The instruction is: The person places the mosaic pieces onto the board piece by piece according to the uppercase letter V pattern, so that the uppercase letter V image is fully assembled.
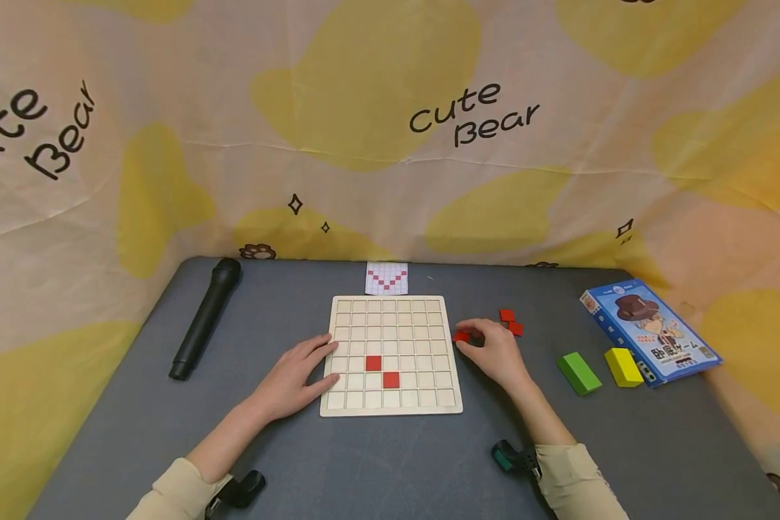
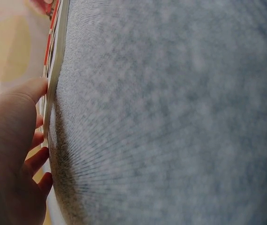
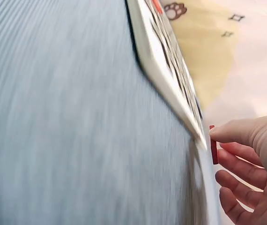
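A cream board (image 1: 357, 404) with a square grid lies on the table, with a red tile (image 1: 373, 363) and another red tile (image 1: 391, 380) set in its cells. My left hand (image 1: 289, 383) rests at the board's left edge, fingers and thumb spread. At the right edge, my right hand (image 1: 494, 354) pinches a red square tile (image 1: 461, 336) between thumb and fingers; the right wrist view shows this tile (image 3: 213, 145) edge-on beside the board's corner. Several loose red tiles (image 1: 507, 315) lie just beyond that hand. Behind the board is a pattern card (image 1: 386, 279) with pink squares in a V shape.
A black microphone (image 1: 204, 321) lies at the left of the grey table (image 1: 377, 469). To the right are a green block (image 1: 579, 373), a yellow block (image 1: 623, 367) and a blue box (image 1: 653, 328) with a cartoon figure. A printed cloth (image 1: 364, 108) hangs behind.
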Demonstrator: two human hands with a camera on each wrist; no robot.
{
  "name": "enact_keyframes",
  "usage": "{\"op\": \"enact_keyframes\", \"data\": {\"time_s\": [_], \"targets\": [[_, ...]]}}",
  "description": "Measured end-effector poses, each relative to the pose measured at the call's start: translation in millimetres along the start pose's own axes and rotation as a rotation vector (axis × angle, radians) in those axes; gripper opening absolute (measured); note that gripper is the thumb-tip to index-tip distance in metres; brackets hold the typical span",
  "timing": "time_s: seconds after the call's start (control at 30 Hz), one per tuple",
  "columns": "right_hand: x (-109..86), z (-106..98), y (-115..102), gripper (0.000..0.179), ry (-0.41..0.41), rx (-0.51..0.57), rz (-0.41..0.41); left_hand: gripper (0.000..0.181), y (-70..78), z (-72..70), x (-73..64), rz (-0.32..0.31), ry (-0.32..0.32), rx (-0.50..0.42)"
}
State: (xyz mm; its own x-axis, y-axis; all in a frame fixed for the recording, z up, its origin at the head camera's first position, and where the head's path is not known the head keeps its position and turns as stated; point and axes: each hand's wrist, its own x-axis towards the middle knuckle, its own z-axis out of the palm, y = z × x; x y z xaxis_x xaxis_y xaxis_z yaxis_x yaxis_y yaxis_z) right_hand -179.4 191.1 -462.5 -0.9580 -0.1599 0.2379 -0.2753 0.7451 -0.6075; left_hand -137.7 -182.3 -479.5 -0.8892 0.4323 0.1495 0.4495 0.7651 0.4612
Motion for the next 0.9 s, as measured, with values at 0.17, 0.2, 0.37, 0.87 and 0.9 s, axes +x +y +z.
{"op": "enact_keyframes", "data": {"time_s": [0.17, 0.2, 0.37, 0.87, 0.9], "targets": [[5.2, 12.7, -17.5, 0.028, -0.019, 0.062, -0.033, 0.061, -0.9, -0.4, -0.6, 0.016, 0.005, -0.008], [6.3, 16.0, -21.0, 0.028, -0.025, 0.072, -0.035, 0.061, -0.8, -0.6, -0.7, 0.016, 0.006, -0.011], [11.0, 33.3, -39.3, 0.026, -0.055, 0.13, -0.04, 0.061, -2.2, -0.2, -1.0, 0.016, 0.004, -0.014], [19.8, 74.5, -85.5, 0.026, -0.178, 0.197, -0.126, 0.061, -1.8, -0.4, -0.4, 0.005, -0.004, -0.009], [20.6, 76.9, -88.0, 0.026, -0.186, 0.194, -0.129, 0.061, -2.0, -0.3, -0.5, 0.006, -0.004, -0.01]]}}
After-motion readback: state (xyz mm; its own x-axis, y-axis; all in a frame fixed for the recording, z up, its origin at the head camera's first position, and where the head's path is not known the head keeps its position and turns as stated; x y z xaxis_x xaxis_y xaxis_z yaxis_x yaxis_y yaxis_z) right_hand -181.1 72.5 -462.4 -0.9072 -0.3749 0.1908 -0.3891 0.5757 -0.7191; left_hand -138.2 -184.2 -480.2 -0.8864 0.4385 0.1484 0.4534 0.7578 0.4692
